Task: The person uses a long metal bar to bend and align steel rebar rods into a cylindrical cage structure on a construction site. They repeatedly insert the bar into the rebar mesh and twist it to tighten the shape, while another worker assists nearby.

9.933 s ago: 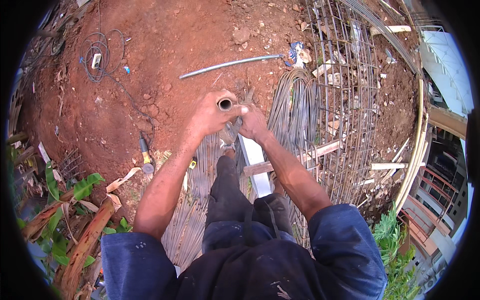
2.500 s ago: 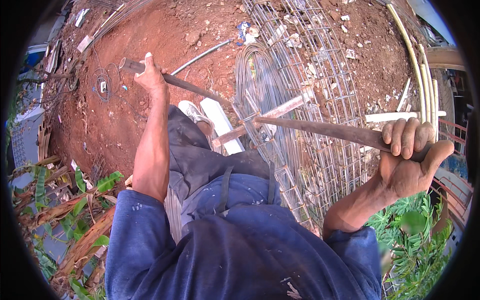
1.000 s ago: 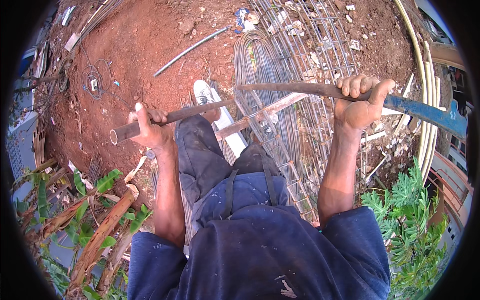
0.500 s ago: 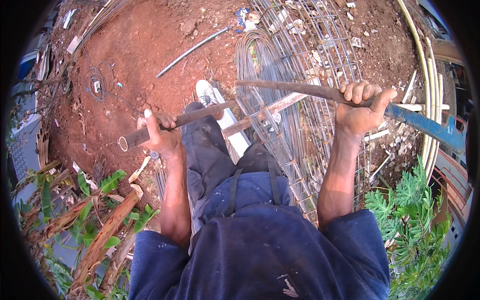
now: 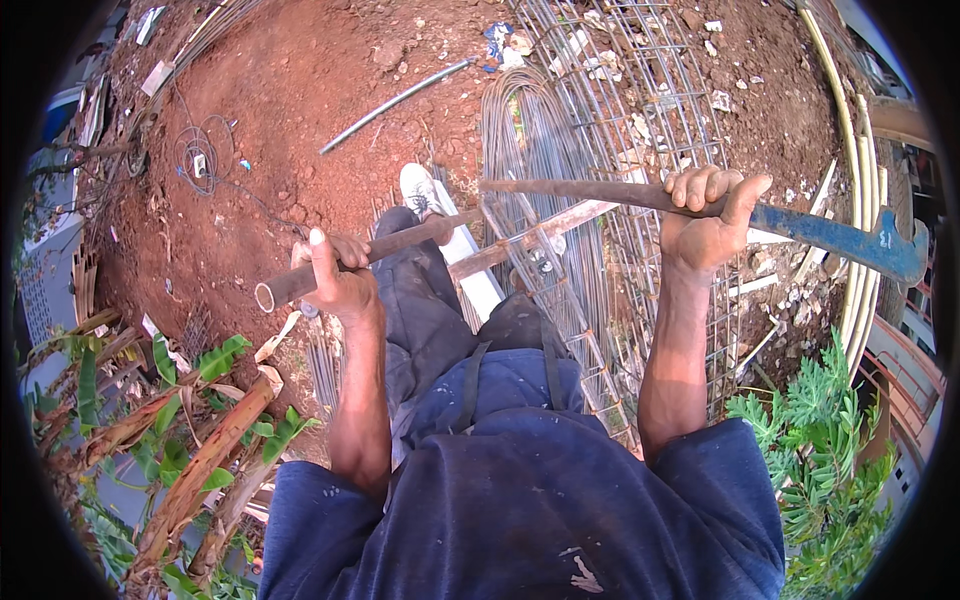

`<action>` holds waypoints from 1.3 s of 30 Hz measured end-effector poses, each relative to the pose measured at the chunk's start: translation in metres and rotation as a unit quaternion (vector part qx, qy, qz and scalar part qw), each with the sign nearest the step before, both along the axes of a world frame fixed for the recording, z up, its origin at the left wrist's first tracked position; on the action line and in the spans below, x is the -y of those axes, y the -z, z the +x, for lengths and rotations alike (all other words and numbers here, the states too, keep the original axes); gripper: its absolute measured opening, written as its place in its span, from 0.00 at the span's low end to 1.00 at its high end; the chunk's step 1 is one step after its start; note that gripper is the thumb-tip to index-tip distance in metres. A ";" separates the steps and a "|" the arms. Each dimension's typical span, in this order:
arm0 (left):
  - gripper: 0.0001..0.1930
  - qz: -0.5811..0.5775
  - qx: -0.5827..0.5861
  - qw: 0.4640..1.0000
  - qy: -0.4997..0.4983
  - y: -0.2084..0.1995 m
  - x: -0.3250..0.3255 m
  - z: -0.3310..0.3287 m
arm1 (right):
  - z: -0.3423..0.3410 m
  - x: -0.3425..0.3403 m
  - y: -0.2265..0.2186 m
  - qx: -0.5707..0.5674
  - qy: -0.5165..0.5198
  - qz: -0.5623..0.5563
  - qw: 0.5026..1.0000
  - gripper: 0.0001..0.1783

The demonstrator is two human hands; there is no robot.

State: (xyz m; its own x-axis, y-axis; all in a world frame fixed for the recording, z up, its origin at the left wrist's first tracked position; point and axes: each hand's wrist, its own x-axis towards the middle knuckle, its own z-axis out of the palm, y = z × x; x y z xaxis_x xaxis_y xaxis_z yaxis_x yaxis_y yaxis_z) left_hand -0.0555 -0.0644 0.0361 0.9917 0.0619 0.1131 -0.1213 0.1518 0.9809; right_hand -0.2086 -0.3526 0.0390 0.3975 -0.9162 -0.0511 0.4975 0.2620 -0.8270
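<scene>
My left hand (image 5: 340, 275) is wrapped round a rusty hollow metal pipe (image 5: 405, 238), its thumb pointing up. The pipe's open end lies at the left, and its other end reaches in front of my legs. My right hand (image 5: 708, 220) grips a long rusty metal bar (image 5: 580, 189) with a flat blue end (image 5: 850, 242), notched at its tip. The bar's plain end points left, close to the pipe's far end; whether they join, I cannot tell. Below them, a rust-stained, partly whitish bar (image 5: 535, 238) crosses a narrow rebar frame (image 5: 572, 325).
Bundled bent steel rods (image 5: 510, 110) and a long rebar cage (image 5: 665, 110) lie ahead. A grey pipe (image 5: 397, 107) and coiled wire (image 5: 205, 165) rest on red soil. A white board (image 5: 478, 288) lies by my shoe (image 5: 418, 188). Bamboo poles (image 5: 862, 200) and plants (image 5: 810, 410) stand right.
My hands have come slightly closer together, the left moving right and the right moving left. The bar's blue notched tip now shows more fully. Both hands keep their grip.
</scene>
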 end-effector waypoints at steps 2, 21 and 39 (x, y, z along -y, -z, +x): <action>0.18 -0.012 -0.007 1.000 -0.003 0.000 -0.002 -0.001 | 0.003 -0.001 0.000 0.001 -0.007 0.006 1.000 0.30; 0.16 -0.049 -0.032 0.998 -0.033 0.012 0.006 -0.011 | 0.058 0.001 -0.014 0.023 -0.104 0.013 0.994 0.29; 0.18 0.034 0.000 0.993 -0.111 0.012 0.048 0.075 | 0.057 0.012 -0.041 0.040 -0.081 -0.064 0.994 0.31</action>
